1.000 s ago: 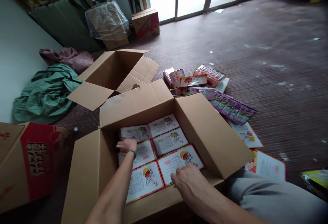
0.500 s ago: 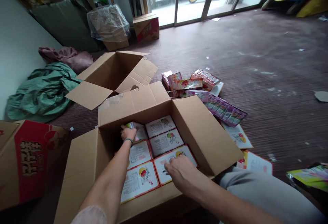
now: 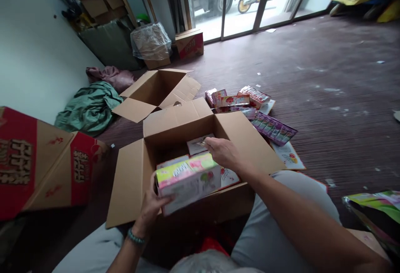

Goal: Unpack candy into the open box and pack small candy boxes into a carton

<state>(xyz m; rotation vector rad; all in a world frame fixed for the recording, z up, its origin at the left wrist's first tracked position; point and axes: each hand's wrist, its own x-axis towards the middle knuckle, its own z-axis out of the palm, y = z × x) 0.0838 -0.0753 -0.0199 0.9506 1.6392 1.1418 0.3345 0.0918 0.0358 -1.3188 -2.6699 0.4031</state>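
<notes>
My left hand (image 3: 153, 202) is wrapped around the left end of a white product box (image 3: 189, 187) with a green and pink printed side. That box is tilted above the near edge of an open cardboard carton (image 3: 250, 140). Over the carton, just behind the held box, is my right hand (image 3: 223, 152). Its fingers are pinched together, and a small thin thing seems to show at the fingertips, too small to name. Inside the carton lie more white boxes (image 3: 200, 143), partly covered by the held box and my right hand.
Behind stands a second open carton (image 3: 150, 90), beside a green cloth heap (image 3: 90, 106). Red and brown cartons (image 3: 53, 165) stand at left. Purple and orange snack packs (image 3: 271, 127) lie on the floor at right. Glass doors (image 3: 237, 6) are at the back.
My left hand has lifted a box from the carton's far left and brought it toward me, tilted. My right hand has moved from the near boxes toward the carton's far side. The view has shifted.
</notes>
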